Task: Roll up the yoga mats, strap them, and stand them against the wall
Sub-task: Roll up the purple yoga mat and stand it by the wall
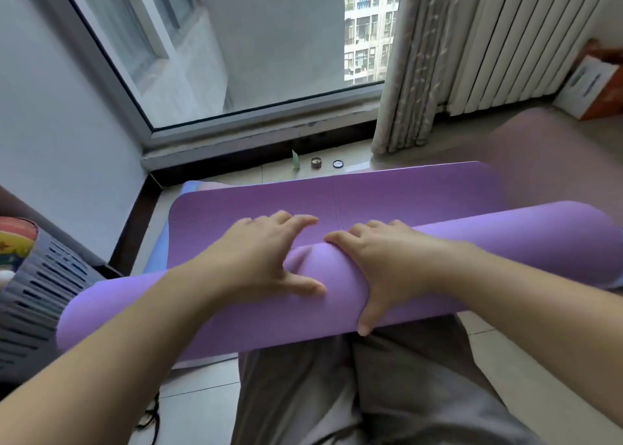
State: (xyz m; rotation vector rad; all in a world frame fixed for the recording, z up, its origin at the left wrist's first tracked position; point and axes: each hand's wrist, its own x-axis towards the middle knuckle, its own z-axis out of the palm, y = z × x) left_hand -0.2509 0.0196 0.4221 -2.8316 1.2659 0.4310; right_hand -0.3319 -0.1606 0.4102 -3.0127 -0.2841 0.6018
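1. Containers first: a slotted grey basket (33, 293) sits just off the left end of the purple yoga mat (333, 276), with something brightly coloured (15, 239) inside (what it is, I can't tell).
2. Past the mat's far edge, small round tins (316, 163) stand by the window frame (263, 131). Their contents are too small to read.
3. Far right of the mat, a cardboard box (593, 87).
4. The mat is mostly rolled. The thick roll lies across grey-trousered knees (337, 394), with a short flat stretch beyond it.
5. Left hand (269, 255) and right hand (381, 262) sit side by side mid-roll. Fingers are spread over the top and thumbs lie down the near side, pressing, not clenched.
6. Edges now: a blue mat (188, 188) peeks out at the far-left corner, and a curtain (404, 73) hangs beyond the far-right. Tile floor (199, 390) shows nearside.
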